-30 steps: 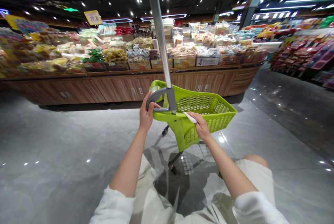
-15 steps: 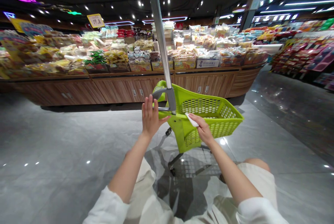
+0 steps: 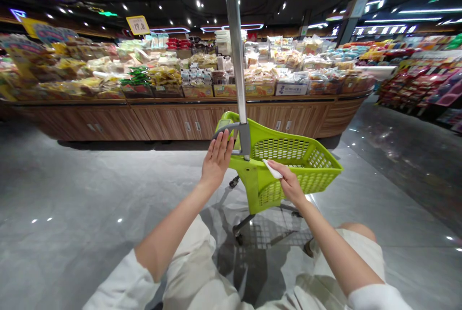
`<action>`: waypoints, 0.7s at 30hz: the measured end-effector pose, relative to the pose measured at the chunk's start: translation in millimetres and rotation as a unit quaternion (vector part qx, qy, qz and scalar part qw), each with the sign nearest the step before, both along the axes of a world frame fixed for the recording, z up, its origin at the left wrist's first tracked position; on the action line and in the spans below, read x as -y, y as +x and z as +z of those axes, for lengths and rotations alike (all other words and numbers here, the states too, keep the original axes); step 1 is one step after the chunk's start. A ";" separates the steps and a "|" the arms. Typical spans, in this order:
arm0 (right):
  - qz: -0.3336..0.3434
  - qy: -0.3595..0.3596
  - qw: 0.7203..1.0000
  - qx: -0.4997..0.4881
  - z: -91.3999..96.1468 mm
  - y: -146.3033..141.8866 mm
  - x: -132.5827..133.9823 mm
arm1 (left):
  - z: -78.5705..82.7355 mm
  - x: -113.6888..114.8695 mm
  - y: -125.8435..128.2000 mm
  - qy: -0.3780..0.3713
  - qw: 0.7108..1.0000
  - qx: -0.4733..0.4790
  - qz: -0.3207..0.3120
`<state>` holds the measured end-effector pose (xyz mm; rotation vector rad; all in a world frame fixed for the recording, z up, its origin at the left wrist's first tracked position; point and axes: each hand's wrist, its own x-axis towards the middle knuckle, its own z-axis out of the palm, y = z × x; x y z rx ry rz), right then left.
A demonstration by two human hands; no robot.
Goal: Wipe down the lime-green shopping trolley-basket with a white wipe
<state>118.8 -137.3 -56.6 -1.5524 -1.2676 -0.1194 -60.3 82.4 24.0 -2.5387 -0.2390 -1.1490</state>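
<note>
- Left hand [image 3: 217, 159] up open, fingers [image 3: 225, 144] apart, just beside the green cart basket's [image 3: 306, 177] grey handle [image 3: 228, 128]
- Right hand [image 3: 289, 183] at the basket's rim, fingers [image 3: 278, 169] clamped on what looks like a white wipe [image 3: 272, 169]

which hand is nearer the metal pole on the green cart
Left. The left hand is open just left of the metal pole, by its grey handle; the right hand is further right, holding a white tissue against the green basket.
</note>
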 end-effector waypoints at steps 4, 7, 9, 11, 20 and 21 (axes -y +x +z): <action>-0.014 -0.007 1.000 -0.010 3.2 -5.6 2.5 | -4.3 1.7 -1.6 -0.008 1.000 0.019 -0.007; -0.039 -0.021 0.999 0.007 24.9 -9.9 1.9 | -4.3 2.7 -3.5 -0.009 1.000 0.019 -0.009; -0.043 -0.011 0.996 0.075 55.5 -14.1 -0.9 | -4.0 2.9 -4.6 -0.010 1.000 0.013 -0.007; -0.024 0.003 0.984 0.175 96.4 -18.8 -7.0 | -3.9 2.8 -5.3 -0.014 1.000 0.008 -0.005; 0.164 -0.095 0.920 0.343 189.0 -8.7 -49.9 | -4.1 -0.2 -5.7 0.001 1.000 0.009 -0.008; 0.192 -0.112 0.914 0.339 181.7 -6.1 -50.4 | -4.3 -0.9 -5.9 0.001 1.000 0.007 -0.009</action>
